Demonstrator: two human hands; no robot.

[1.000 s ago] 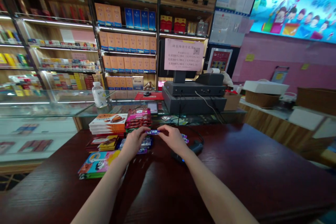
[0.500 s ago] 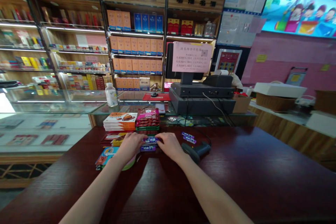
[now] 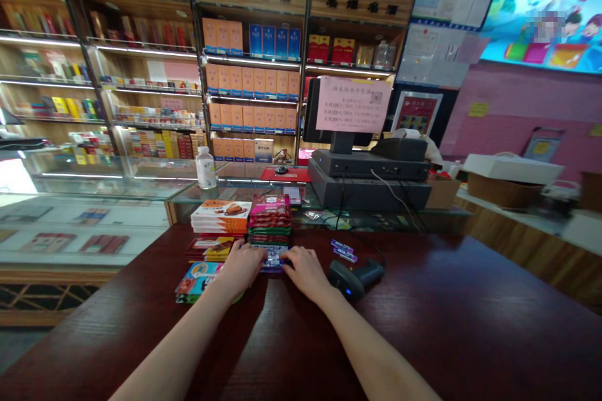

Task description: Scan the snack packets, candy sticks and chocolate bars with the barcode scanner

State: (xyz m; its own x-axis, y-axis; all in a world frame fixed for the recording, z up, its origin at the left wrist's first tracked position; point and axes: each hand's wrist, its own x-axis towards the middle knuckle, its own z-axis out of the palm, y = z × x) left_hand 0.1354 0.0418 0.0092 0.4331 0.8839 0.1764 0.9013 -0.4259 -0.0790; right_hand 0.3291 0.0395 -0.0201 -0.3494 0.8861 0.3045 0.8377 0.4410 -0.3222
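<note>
Where left hand (image 3: 242, 266) meets right hand (image 3: 305, 272), perhaps purple wrappers (image 3: 273, 260); dark counter (image 3: 423, 307); shelves (image 3: 249, 81)

Wooden shelves (image 3: 155, 75) are lined with orange and blue boxes (image 3: 247, 83) — lit by strips along each tier. A water bottle (image 3: 205, 168) is stood on a glass display case (image 3: 94, 185), near a red mat (image 3: 285, 174) with a computer mouse (image 3: 281, 170) laid on it. A pink notice (image 3: 353, 104) is fixed to a screen (image 3: 311, 114) above a grey cash register (image 3: 369, 193). A barcode scanner (image 3: 352, 279) is left on the dark wooden counter (image 3: 446, 301) — and a white box (image 3: 512, 169) is set on a wicker basket (image 3: 501, 191).
</note>
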